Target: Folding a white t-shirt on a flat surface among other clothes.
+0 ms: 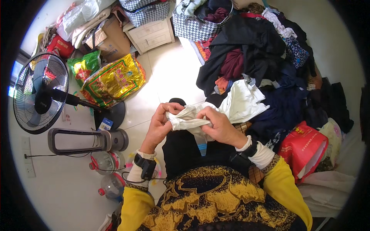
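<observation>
A white cloth garment (244, 101) stretches between my hands and trails off to the right over the clothes pile. My left hand (159, 122) pinches one end of it, where a hemmed opening shows, between thumb and fingers. With bent fingers, my right hand (221, 125) grips the same opening a little further along. The cloth hangs above my black-clad lap (179, 156). Part of the garment is bunched, so which piece of clothing it is cannot be told.
A large heap of dark clothes (248, 43) fills the right, with a red bag (303, 147) beside it. Left stand a fan (42, 95), a bladeless fan (86, 141) and large plastic bottles (108, 163). Shiny packaging bags (115, 80), a drawer cabinet (153, 34) and a houndstooth basket (193, 29) are farther back.
</observation>
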Demonstrator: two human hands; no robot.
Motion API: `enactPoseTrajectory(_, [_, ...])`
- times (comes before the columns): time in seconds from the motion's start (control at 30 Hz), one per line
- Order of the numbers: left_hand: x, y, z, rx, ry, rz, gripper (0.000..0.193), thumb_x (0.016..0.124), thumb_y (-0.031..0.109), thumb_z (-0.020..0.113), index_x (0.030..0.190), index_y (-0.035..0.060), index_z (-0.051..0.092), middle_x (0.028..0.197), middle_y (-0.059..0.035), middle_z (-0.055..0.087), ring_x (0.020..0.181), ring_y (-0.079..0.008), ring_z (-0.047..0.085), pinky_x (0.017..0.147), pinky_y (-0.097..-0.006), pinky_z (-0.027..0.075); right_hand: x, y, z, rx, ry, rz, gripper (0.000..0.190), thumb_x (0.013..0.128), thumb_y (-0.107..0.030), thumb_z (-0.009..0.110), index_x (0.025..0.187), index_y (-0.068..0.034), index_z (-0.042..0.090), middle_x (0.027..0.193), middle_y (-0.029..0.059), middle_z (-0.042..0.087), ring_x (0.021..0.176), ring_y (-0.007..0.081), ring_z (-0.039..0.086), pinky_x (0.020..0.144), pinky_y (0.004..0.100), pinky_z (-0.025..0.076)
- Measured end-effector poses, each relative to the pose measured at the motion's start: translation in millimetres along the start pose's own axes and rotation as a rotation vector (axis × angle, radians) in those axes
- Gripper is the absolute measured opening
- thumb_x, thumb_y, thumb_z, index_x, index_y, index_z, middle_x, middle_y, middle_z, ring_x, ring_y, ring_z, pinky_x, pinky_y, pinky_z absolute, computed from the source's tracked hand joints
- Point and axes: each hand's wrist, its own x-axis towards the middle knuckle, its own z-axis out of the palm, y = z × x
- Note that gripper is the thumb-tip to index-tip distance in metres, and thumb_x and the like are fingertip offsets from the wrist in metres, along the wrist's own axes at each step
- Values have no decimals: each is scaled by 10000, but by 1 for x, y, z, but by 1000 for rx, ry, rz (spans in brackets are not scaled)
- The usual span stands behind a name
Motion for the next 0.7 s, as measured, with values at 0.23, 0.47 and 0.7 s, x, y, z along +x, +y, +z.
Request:
enactPoseTrajectory(0.23, [2, 7, 12, 69, -126, -29, 356, 839, -115, 499, 1147, 58, 451, 1359, -138, 478, 1264, -208, 521, 1050, -351, 458, 24, 6, -7, -11, 13, -166, 278, 817, -45, 660, 1062, -51, 528, 1025, 123, 607, 846, 319, 664, 705, 380, 526])
enactPoseTrajectory(0.47, [5, 6, 9, 90, -51, -40, 426, 841, -106, 550, 1209, 67, 421, 1468, -158, 405, 1219, -242, 577, 986, -327, 505, 21, 13, -18, -64, 20, 48, 295, 839, -44, 646, 1111, -44, 532, 919, 123, 623, 889, 298, 680, 747, 371, 515])
enactPoseTrajectory(0.7, [4, -12, 4, 305, -77, -77, 591, 838, 68, 739, 1374, 126, 497, 1570, -118, 312, 1324, -251, 471, 1029, -391, 441, 21, 17, -26, 103, 189, 137, 422, 854, -9, 635, 1260, -20, 522, 1076, 143, 655, 1002, 224, 669, 881, 324, 512])
